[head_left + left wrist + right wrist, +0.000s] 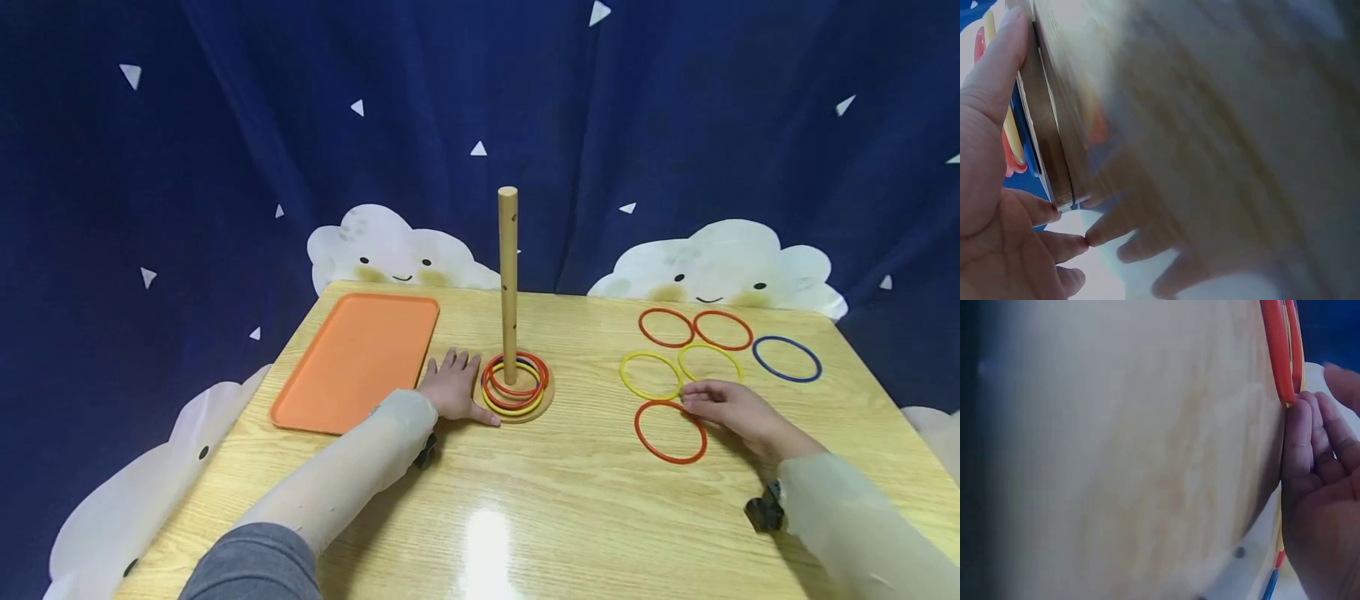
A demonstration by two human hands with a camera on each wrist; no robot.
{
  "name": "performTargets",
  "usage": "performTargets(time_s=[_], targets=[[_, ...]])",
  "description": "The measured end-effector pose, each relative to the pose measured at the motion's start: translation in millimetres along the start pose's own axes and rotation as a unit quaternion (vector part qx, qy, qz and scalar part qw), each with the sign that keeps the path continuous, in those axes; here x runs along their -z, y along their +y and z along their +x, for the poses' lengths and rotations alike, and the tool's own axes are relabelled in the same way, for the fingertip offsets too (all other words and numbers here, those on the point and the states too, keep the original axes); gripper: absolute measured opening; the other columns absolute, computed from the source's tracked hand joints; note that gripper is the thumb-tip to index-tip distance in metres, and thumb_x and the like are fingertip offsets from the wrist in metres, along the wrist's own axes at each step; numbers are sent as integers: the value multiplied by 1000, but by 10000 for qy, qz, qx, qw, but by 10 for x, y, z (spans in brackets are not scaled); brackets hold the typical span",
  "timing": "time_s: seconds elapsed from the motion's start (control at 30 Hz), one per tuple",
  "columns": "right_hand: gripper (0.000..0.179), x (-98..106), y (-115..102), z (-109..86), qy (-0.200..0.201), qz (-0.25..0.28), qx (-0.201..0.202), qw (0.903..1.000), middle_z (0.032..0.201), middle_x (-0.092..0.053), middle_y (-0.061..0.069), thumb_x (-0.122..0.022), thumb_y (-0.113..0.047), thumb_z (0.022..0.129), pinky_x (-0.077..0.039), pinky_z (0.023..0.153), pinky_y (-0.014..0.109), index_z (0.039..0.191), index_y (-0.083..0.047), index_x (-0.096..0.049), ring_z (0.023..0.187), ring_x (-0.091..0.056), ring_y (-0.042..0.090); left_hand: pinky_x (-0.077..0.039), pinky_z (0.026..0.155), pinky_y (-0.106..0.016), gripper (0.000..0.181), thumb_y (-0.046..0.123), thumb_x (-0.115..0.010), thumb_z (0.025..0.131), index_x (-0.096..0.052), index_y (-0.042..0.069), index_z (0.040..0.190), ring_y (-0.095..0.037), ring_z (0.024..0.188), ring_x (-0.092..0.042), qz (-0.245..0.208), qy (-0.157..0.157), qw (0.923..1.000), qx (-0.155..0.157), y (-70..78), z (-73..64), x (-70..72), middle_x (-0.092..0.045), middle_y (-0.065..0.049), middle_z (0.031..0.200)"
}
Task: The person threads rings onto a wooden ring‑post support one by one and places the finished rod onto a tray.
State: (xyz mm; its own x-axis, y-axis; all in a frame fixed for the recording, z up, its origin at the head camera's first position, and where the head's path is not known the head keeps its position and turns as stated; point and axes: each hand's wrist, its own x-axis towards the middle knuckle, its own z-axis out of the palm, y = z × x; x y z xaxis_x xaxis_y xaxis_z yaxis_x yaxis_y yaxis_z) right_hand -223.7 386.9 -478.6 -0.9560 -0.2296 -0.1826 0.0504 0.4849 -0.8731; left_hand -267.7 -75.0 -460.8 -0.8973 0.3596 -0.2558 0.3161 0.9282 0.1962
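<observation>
My left hand (453,388) lies flat with spread fingers at the round wooden base (551,392) of an upright pole (509,275). Its thumb and index finger touch the base's edge in the left wrist view. Red, yellow and blue rings lie round the pole's foot. On the right, my right hand (727,410) has its fingers nearly straight at the back edge of the nearest red ring (637,427), beside a yellow ring (621,375). The right wrist view shows the fingertips right at a red ring (1279,356), thumb held apart.
Behind the right hand lie another yellow ring (709,346), two red rings (666,310) and a blue ring (801,380). An orange tray (360,358) sits left of the pole. A dark blue curtain (420,50) with white clouds hangs behind the wooden table (585,517).
</observation>
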Motion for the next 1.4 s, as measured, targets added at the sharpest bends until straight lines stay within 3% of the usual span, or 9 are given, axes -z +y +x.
performTargets(time_s=[0.13, 0.3, 0.4, 0.5, 0.77, 0.9, 1.03, 1.23, 1.4], targets=[[50, -15, -34, 46, -13, -658, -45, 9978, 114, -66, 17, -76, -17, 96, -56, 78, 24, 130, 14, -57, 95, -63, 9, -9, 122, -62, 127, 76, -77, 74, -20, 10, 166, -38, 157, -7, 10, 2, 10000, -2, 0, 5, -3, -19, -18, 169], [29, -38, -108, 72, -51, -1595, 233, 9869, 97, -66, 7, -77, -12, 94, -54, 68, 26, 113, 7, -66, 87, -60, 19, -10, 122, -62, 127, 76, -77, 74, -21, 10, 166, -38, 157, -8, 60, 40, 10000, 0, 4, 7, -3, -20, -18, 169], [23, -37, -133, 61, -68, -1987, 435, 9791, 94, -67, 4, -74, -11, 96, -52, 67, 25, 111, 7, -69, 84, -59, 17, -10, 122, -62, 127, 77, -77, 74, -20, 10, 166, -38, 157, -8, 83, 23, 10000, 8, 11, 11, -2, -20, -17, 169], [22, -28, -183, 45, -204, -2017, 535, 9778, 94, -68, 2, -70, -10, 99, -51, 68, 25, 113, 7, -71, 81, -59, 12, -10, 122, -61, 126, 76, -77, 74, -21, 10, 166, -38, 157, -7, 45, 28, 10000, -14, 15, 11, 11, -20, -18, 169], [29, 52, -650, 69, -872, -583, 320, 9940, 104, -67, 13, -62, -8, 103, -58, 76, 33, 122, 14, -62, 88, -64, 15, -11, 122, -60, 125, 76, -76, 75, -21, 10, 166, -38, 157, -8, 107, 87, 9999, -7, 16, -7, 15, -21, -17, 169], [27, 109, -1040, 153, -753, -162, 185, 9969, 105, -63, 11, -61, -6, 104, -60, 78, 34, 123, 13, -60, 91, -65, 16, -11, 122, -60, 126, 76, -77, 74, -21, 10, 166, -38, 157, -8, 77, 107, 9999, -12, 7, -14, -1, -21, -18, 169], [15, 167, -1482, 258, -503, 273, 387, 9976, 101, -63, 6, -59, -4, 105, -61, 76, 33, 117, 4, -63, 88, -65, 14, -11, 123, -60, 125, 75, -78, 74, -23, 10, 166, -38, 157, -6, 46, 160, 9999, 3, -10, -5, -12, -16, -19, 170], [16, 210, -2062, 385, -227, 1159, 823, 9896, 95, -68, 2, -58, -6, 106, -60, 74, 29, 105, -15, -70, 87, -66, 11, -9, 123, -59, 125, 76, -78, 73, -25, 10, 166, -37, 157, -3, 34, 152, 9999, 27, -15, 2, -38, -12, -20, 170], [16, 102, -2487, 449, -68, 2097, 1164, 9708, 93, -70, 3, -59, -2, 104, -60, 71, 29, 103, -13, -72, 85, -68, 12, -8, 123, -59, 126, 77, -77, 73, -23, 11, 166, -36, 157, -2, 17, 99, 9999, 41, -6, 9, -38, -11, -19, 171]])
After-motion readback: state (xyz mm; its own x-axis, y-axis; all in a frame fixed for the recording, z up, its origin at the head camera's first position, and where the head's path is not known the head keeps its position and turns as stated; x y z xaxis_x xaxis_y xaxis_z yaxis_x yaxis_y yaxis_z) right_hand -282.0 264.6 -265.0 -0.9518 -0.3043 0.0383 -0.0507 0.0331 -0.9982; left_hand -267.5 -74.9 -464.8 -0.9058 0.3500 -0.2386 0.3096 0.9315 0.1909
